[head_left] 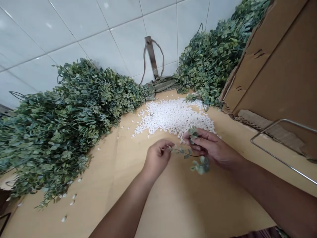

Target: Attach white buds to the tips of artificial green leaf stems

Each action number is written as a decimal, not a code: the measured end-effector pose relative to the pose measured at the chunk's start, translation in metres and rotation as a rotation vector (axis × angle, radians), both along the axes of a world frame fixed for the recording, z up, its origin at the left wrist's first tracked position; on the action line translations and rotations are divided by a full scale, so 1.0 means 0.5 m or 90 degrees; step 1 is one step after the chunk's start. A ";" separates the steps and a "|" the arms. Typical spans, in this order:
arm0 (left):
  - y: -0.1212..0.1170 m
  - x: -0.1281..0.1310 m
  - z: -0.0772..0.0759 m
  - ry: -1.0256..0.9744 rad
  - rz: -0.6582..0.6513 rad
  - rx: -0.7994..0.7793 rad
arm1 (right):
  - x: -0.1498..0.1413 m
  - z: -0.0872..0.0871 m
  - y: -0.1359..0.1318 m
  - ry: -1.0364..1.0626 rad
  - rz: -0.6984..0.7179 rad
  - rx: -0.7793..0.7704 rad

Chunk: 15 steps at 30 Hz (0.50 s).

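My right hand [209, 145] is closed round an artificial leaf sprig [182, 151] with small grey-green leaves. Some leaves stick up above the thumb, and a clump hangs below the palm. My left hand [158, 157] pinches at the thin left tip of the same sprig; a small whitish bit shows by the fingertips, too small to name. Just beyond both hands, a spread pile of small white plastic pieces [170, 115] lies on the tan tabletop [138, 185].
Big heaps of artificial greenery stand at the left [74, 109] and back right [213, 59]. A cardboard box [279, 72] rises at the right, near a bent metal wire frame [279, 122]. A metal strip with cord [151, 56] leans on the tiled wall [123, 43].
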<state>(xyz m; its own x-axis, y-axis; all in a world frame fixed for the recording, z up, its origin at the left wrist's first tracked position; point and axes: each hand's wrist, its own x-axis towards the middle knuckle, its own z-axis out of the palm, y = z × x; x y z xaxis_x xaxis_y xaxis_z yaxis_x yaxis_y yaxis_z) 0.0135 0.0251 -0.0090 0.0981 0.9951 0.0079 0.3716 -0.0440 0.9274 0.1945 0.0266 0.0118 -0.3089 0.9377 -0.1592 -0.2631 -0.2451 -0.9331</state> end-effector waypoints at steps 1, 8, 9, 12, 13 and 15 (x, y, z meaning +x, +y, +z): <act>0.011 -0.005 0.002 0.019 0.036 0.007 | -0.002 0.000 -0.004 -0.002 0.006 -0.009; 0.077 0.012 0.000 0.353 0.013 0.185 | -0.017 0.009 -0.027 -0.022 0.065 -0.064; 0.083 0.019 -0.001 0.396 0.004 0.192 | -0.018 0.009 -0.027 -0.024 0.067 -0.066; 0.096 0.033 0.000 0.484 -0.008 0.190 | -0.016 0.002 -0.022 -0.019 0.061 -0.079; 0.098 0.035 0.001 0.501 -0.009 0.189 | -0.015 -0.003 -0.019 -0.017 0.055 -0.084; 0.100 0.033 0.003 0.508 -0.009 0.195 | -0.012 -0.014 -0.012 -0.016 0.051 -0.083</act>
<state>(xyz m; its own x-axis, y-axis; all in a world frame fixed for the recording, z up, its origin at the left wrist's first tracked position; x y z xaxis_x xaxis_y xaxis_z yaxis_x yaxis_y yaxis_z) 0.0303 0.0753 -0.0074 0.2002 0.9593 0.1993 0.9060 -0.2587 0.3350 0.1882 0.0207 0.0050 -0.3760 0.8810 -0.2873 -0.2143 -0.3843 -0.8980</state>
